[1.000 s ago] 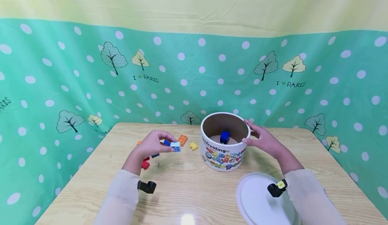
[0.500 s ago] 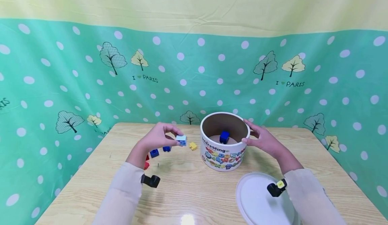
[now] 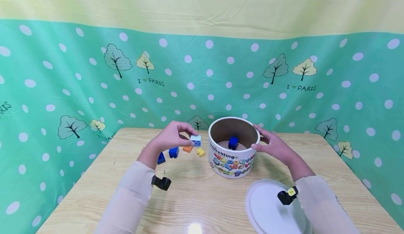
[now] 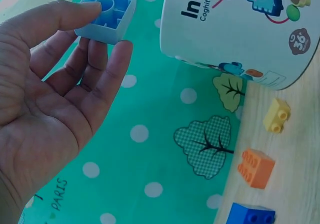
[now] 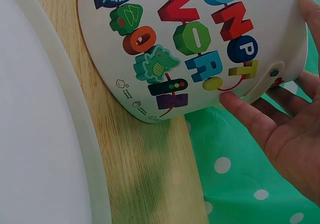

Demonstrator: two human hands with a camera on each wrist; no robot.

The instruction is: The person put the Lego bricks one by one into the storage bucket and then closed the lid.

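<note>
My left hand (image 3: 173, 136) pinches a light blue building block (image 3: 196, 141) between thumb and fingers, above the table just left of the bucket. In the left wrist view, the hollow underside of the light blue block (image 4: 119, 14) is visible. A round white bucket (image 3: 231, 164) printed with colourful letters stands upright and uncovered. One dark blue block (image 3: 233, 142) lies inside it. My right hand (image 3: 274, 146) grips the bucket's right side near the rim; the right wrist view shows its fingers against the wall beside a strap fixing (image 5: 272, 76).
Left of the bucket lie a yellow block (image 3: 200, 152), an orange block (image 3: 187, 149) and blue blocks (image 3: 174, 152), some partly behind my left arm. A white round lid (image 3: 274, 206) lies under my right forearm. A patterned curtain (image 3: 202, 69) hangs behind the table.
My left hand has moved right and away from me with the light blue block, closer to the bucket. My right hand and the bucket stay in place.
</note>
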